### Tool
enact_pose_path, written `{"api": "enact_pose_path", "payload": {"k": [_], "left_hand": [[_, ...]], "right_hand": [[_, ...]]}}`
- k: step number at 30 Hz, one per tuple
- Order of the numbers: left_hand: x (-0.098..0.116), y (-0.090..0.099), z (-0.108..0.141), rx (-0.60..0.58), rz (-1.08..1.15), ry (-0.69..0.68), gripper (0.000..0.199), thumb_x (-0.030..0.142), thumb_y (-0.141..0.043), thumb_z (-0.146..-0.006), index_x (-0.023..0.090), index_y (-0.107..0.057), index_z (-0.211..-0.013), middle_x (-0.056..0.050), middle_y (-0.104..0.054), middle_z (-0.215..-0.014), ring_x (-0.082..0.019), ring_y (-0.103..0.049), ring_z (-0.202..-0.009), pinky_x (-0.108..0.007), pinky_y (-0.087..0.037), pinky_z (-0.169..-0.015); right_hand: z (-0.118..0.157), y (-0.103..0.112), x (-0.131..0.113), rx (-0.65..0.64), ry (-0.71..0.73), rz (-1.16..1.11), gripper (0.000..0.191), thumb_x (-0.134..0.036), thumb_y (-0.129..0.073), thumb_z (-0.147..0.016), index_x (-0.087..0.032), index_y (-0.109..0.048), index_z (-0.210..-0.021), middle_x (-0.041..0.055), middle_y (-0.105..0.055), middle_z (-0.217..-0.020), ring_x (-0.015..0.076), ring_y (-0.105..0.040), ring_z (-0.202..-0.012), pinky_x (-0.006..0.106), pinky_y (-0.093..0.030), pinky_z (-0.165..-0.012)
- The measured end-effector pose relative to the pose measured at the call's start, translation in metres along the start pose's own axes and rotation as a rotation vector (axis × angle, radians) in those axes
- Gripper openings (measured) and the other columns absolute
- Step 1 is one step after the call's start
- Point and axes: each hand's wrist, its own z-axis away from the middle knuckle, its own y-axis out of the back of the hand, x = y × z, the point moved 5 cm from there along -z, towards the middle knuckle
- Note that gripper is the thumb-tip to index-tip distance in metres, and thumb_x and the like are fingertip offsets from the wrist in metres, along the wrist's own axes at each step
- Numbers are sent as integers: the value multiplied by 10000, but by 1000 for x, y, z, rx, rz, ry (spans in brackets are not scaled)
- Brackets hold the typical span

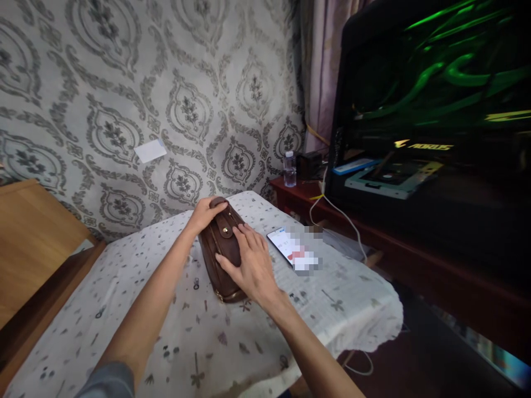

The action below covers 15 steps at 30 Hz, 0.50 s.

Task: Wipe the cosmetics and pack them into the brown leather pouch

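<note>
A brown leather bag [211,254] with a zipper, a snap tab and a short handle lies on the patterned white tablecloth. My left hand [202,214] is closed on its far end by the handle, thumb over the top; the other fingers are mostly hidden behind the bag. Across the bag's top and right side rests my right hand [252,264], fingers spread and thumb apart toward the zipper. Just right of the bag, a phone [286,246] lies face up with its screen lit and partly blurred out.
A white card [150,151] is on the wallpapered wall. On the right, a dark red desk [286,193] carries a water bottle [289,170] and a big dark glossy screen or panel [415,221]. A white cable [346,218] hangs there. Wooden furniture [37,237] stands at left.
</note>
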Motion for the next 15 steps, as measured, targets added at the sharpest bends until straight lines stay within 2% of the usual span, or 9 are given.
{"api": "enact_pose_path", "payload": {"k": [3, 7, 10, 15], "left_hand": [[-6, 19, 10, 17, -119, 22, 330, 444, -689, -752, 168, -742, -926, -54, -751, -895, -217, -651, -834, -308, -490, -798], [-20, 40, 26, 82, -304, 89, 174, 257, -635, -742, 163, -742, -841, -47, -749, -840, -214, -656, -825, -301, -479, -776], [-22, 43, 34, 108, -343, 98, 151, 201, -624, -729, 169, -738, -821, -29, -740, -815, -205, -640, -806, -290, -463, -750], [-13, 40, 40, 162, -495, 78, 88, 167, -617, -760, 176, -704, -753, -25, -686, -768, -195, -589, -758, -288, -429, -741]], "right_hand": [[-1, 3, 0, -46, 6, 18, 637, -483, -635, -902, -65, -557, -1377, 244, -586, -1408, 375, -511, -1348, 552, -436, -1091], [0, 3, -2, -56, -46, 42, 662, -492, -672, -871, -113, -552, -1400, 241, -503, -1499, 402, -492, -1360, 579, -429, -1083], [1, 1, -4, -31, -63, 33, 678, -491, -691, -856, -119, -548, -1405, 229, -536, -1472, 399, -463, -1388, 586, -407, -1101], [3, -2, -4, -8, -70, 16, 665, -464, -703, -846, -108, -565, -1390, 218, -578, -1432, 380, -459, -1398, 565, -400, -1116]]}}
